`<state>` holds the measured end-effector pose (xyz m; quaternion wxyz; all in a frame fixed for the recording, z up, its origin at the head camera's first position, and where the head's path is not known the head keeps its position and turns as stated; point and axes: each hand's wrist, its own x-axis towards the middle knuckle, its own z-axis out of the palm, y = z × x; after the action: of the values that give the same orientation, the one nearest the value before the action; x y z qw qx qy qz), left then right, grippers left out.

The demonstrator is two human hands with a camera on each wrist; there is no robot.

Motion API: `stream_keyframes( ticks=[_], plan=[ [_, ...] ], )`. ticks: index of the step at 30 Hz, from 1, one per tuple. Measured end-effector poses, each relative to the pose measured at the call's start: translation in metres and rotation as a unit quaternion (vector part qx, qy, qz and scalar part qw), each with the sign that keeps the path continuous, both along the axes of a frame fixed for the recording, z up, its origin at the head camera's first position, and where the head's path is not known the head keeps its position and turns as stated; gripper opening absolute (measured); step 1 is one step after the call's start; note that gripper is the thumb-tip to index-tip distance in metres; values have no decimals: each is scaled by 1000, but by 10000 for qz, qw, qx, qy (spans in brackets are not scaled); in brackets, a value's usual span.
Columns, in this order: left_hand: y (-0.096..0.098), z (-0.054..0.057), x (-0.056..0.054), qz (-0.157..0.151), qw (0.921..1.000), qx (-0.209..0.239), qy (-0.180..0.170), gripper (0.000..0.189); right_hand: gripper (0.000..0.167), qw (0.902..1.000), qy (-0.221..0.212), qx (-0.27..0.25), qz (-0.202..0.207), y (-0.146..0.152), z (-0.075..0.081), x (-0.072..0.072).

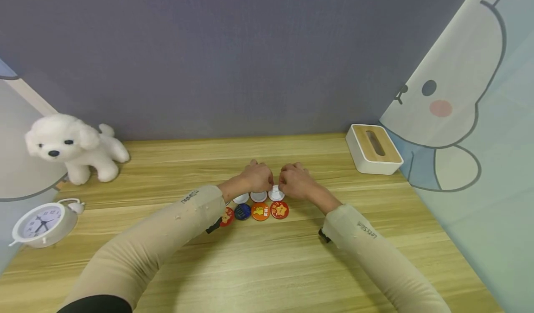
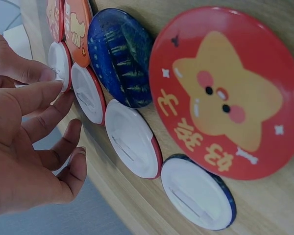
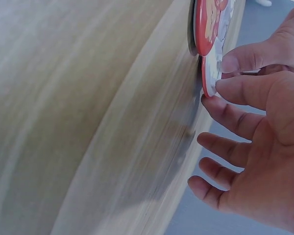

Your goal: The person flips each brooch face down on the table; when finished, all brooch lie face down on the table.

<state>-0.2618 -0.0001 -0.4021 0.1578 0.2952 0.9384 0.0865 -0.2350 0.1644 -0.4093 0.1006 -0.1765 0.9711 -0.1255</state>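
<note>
A round pin badge (image 1: pixel 276 194) lies white back up at the right end of a row of badges. My right hand (image 1: pixel 295 181) pinches its edge between thumb and index finger, the other fingers loosely spread in the right wrist view. From the other side, my left hand (image 1: pixel 257 177) holds the same badge (image 2: pixel 60 63), thumb and index at its pin. More back-up badges (image 2: pixel 133 139) show closed metal pins. In the nearer row, face up, are a red star badge (image 1: pixel 279 209), an orange thumbs-up badge (image 1: pixel 260 212), a dark blue badge (image 1: pixel 242 211) and another red star badge (image 2: pixel 225 93).
A white plush dog (image 1: pixel 77 146) and a white alarm clock (image 1: pixel 45 224) stand at the left of the wooden table (image 1: pixel 250 266). At the back right is a tissue box (image 1: pixel 374 150) with a wooden top. A grey panel (image 1: pixel 242 58) rises behind the table.
</note>
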Motion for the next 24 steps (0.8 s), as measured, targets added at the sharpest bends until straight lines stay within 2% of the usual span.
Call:
stream_keyframes(
  ticks=[8, 24],
  plan=[
    [0, -2, -1, 8, 10000, 15, 15, 16, 18, 9999, -126, 21, -43, -2, 1, -1],
    [1, -3, 1, 126, 9999, 27, -10, 15, 17, 9999, -107, -9, -39, 0, -5, -3]
  ],
)
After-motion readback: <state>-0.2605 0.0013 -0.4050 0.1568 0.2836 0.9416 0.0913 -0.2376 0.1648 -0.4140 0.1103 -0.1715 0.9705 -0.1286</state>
